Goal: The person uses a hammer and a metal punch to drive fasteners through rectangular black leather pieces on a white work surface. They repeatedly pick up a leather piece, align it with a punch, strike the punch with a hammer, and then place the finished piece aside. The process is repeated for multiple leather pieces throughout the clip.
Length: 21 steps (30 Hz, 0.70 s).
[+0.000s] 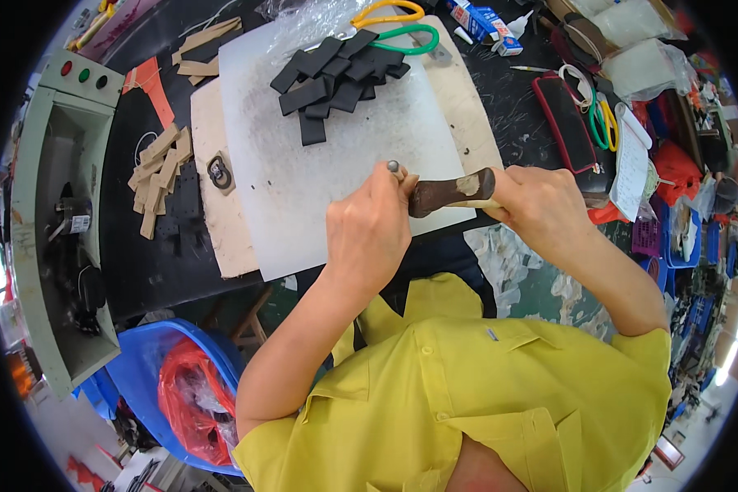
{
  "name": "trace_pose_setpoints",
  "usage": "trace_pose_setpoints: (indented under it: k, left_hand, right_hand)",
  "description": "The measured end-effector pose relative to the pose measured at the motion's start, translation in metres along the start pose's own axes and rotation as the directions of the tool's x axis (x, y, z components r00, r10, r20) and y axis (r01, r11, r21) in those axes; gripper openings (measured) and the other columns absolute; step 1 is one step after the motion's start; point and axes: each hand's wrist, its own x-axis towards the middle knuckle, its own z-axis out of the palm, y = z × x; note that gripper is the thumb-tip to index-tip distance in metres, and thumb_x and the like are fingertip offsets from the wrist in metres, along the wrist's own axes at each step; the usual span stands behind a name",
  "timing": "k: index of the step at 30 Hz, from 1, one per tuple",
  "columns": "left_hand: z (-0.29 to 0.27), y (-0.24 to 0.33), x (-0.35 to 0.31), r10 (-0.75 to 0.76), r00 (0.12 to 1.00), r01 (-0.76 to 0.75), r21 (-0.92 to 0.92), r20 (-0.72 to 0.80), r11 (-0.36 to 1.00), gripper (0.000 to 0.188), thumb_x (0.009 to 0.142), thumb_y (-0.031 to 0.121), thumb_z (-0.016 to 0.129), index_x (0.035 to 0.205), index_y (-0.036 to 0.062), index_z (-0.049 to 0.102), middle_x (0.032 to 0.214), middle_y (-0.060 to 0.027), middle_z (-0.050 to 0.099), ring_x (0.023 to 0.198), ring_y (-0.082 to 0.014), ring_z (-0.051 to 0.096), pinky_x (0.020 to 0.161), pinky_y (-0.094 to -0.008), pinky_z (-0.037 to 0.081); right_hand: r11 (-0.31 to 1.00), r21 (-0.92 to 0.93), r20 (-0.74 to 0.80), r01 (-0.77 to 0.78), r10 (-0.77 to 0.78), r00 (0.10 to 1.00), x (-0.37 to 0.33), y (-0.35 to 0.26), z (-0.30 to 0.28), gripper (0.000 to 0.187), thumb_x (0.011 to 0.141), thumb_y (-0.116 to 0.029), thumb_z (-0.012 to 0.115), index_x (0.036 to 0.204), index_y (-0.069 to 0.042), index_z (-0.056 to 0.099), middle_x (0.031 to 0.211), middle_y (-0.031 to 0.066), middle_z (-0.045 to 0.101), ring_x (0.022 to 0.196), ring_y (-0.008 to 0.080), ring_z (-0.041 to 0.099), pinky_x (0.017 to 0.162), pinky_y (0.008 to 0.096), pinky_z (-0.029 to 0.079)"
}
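Note:
My left hand is closed around a slim metal punch; only its round silver top shows above the fingers. In my right hand is a hammer, its worn dark head beside the left knuckles and just right of the punch. Most of its pale handle is hidden by the fingers. Both hands are over the near edge of a white cutting board. A heap of short black strips lies on the far part of the board. The punch's lower end is out of sight.
Beige strips and a small metal fitting lie to the left. Yellow- and green-handled scissors rest at the back. A red-edged phone sits at the right. A blue bin stands below, beside a grey metal cabinet.

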Motion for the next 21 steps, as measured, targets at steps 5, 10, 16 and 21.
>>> trace_pose_setpoints:
  k: [5,10,16,21]
  left_hand:
    - [-0.026,-0.018,0.004,-0.421,0.907,0.325,-0.618,-0.01,0.715,0.017,0.105,0.016,0.051,0.099,0.0004,0.055,0.089,-0.0112,0.068,0.088,-0.022,0.072,0.076,-0.0325,0.06]
    - [-0.049,-0.027,-0.007,-0.445,0.895,0.337,-0.696,0.028,0.634,0.011,0.101,0.006,0.052,0.106,-0.0018,0.057,0.092,-0.011,0.068,0.09,-0.0223,0.072,0.08,-0.0291,0.056]
    - [-0.058,-0.051,-0.005,-0.109,0.984,0.178,-0.688,0.143,0.703,0.021,0.082,-0.008,0.053,0.098,-0.0028,0.066,0.097,-0.0134,0.07,0.084,-0.022,0.065,0.07,-0.0332,0.052]
    - [-0.044,-0.044,-0.007,0.156,0.97,-0.125,-0.17,0.184,0.978,0.02,0.071,-0.001,0.078,0.089,0.0063,0.073,0.102,-0.0078,0.072,0.078,-0.0203,0.058,0.064,-0.0314,0.048]
  right_hand:
    - [0.999,-0.022,0.019,0.026,-0.026,0.999,0.004,0.002,-0.004,0.023,0.077,-0.015,0.071,0.087,-0.012,0.051,0.064,0.0031,0.053,0.057,0.0234,0.062,0.043,0.0359,0.045]
    - [0.999,-0.039,0.013,0.03,-0.03,0.999,0.008,0.001,-0.005,0.019,0.079,-0.015,0.069,0.086,-0.012,0.052,0.062,0.0027,0.05,0.054,0.0221,0.06,0.041,0.0348,0.043]
    - [0.998,-0.038,0.018,0.044,-0.043,0.999,0.009,0.004,-0.006,0.018,0.079,-0.015,0.068,0.087,-0.013,0.053,0.061,0.0023,0.049,0.053,0.0222,0.059,0.04,0.0349,0.042]
    - [0.999,-0.02,0.027,0.05,-0.049,0.998,0.012,0.004,-0.007,0.017,0.08,-0.015,0.068,0.088,-0.013,0.053,0.062,0.0023,0.05,0.054,0.0221,0.06,0.041,0.035,0.043]
